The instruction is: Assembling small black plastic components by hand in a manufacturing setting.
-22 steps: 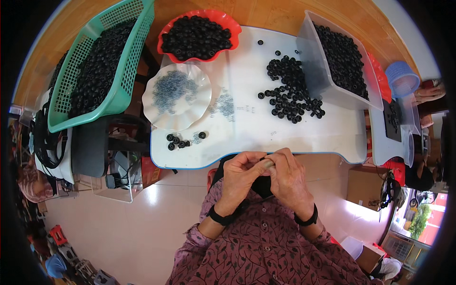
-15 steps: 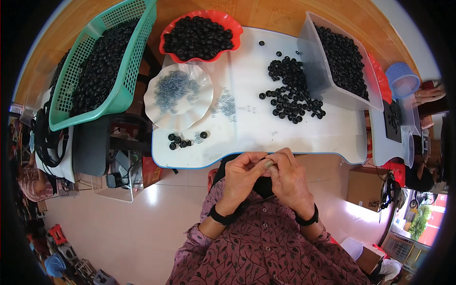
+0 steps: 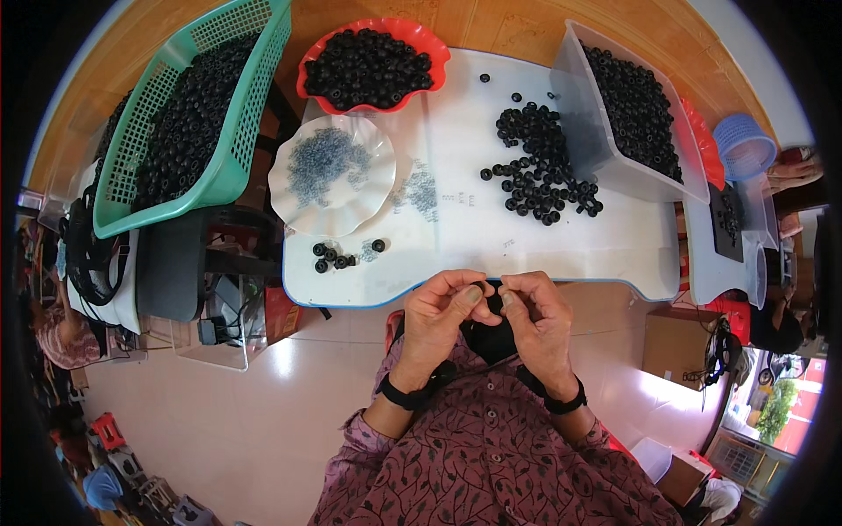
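Note:
My left hand [image 3: 445, 317] and my right hand [image 3: 538, 326] are side by side at the table's front edge, thumb and fingers of each pinched together. A small gap parts their fingertips. Something dark shows at the left fingertips, but against the black cloth behind I cannot make out its kind, nor what the right fingers hold. Ahead to the right lies a loose pile of black ring-shaped pieces [image 3: 537, 140]. A few more black rings [image 3: 330, 258] lie at the front left, below a white scalloped plate [image 3: 374, 203] bearing tiny grey-clear bits [image 3: 324, 165].
Full of black rings are a red scalloped bowl [image 3: 440, 61], a green basket [image 3: 230, 180] at the left and a clear plastic bin [image 3: 583, 162] at the right. More tiny bits [image 3: 421, 193] are scattered on the white table [image 3: 579, 250]. A cardboard box [image 3: 671, 346] stands on the floor.
My hands, together half a second ago, have drawn slightly apart at the fingertips. The left wrist has turned a little; the table's contents look the same.

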### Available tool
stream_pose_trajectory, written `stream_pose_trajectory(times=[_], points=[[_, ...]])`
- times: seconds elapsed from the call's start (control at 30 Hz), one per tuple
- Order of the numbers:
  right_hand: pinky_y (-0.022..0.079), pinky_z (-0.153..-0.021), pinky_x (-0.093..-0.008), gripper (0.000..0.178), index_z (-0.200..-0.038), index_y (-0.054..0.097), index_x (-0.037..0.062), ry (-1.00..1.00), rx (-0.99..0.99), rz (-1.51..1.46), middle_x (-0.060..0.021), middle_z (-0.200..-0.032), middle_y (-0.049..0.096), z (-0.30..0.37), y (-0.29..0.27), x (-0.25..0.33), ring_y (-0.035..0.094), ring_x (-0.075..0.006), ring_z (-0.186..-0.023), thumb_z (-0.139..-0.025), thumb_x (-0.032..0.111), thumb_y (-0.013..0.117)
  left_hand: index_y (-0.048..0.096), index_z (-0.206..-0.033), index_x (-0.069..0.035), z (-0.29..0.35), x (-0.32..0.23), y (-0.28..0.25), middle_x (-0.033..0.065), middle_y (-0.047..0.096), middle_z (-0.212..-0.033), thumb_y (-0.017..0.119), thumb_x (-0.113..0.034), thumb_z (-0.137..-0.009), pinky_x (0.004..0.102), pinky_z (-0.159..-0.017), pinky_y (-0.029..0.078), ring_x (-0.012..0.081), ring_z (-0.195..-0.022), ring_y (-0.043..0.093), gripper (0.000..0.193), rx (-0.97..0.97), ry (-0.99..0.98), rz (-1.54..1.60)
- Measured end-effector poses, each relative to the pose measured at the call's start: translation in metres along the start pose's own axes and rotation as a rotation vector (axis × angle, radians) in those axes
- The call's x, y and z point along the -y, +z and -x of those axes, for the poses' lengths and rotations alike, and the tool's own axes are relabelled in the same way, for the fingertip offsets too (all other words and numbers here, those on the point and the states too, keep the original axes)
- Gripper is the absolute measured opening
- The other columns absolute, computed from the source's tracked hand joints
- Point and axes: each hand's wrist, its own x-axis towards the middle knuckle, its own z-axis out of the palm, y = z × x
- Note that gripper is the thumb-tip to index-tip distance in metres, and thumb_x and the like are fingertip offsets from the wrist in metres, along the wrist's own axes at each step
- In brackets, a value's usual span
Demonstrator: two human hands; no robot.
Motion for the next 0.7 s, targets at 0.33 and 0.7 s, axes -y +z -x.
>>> stream_pose_trajectory(times=[0.33, 0.7], points=[[0.048, -0.064, -0.0239, 0.013, -0.099, 0.061, -0.0006, 0.005, -0.028, -0.052, -0.0072, -0.089, 0.06, 0.002, 0.002, -0.002, 0.061, -0.0109, -0.071, -0.087, -0.005, 0.059, 0.06, -0.108, 0.008, 0.001, -0.012, -0.001, 0.0178, 0.063, -0.094, 0.057, -0.009, -0.096, 0.033, -0.067, 0.062, 0.0096, -0.066, 0.054, 0.022, 0.024, -0.018, 0.23], [0.049, -0.064, -0.0243, 0.014, -0.101, 0.061, -0.0007, -0.067, -0.019, -0.065, -0.008, -0.092, 0.061, 0.004, -0.004, 0.011, 0.062, -0.0117, -0.071, -0.088, -0.005, 0.058, 0.058, -0.116, 0.006, 0.001, -0.021, 0.007, 0.021, 0.065, -0.098, 0.058, -0.017, -0.096, 0.0323, -0.064, 0.062, 0.0101, -0.066, 0.053, 0.031, 0.127, -0.001, 0.382]])
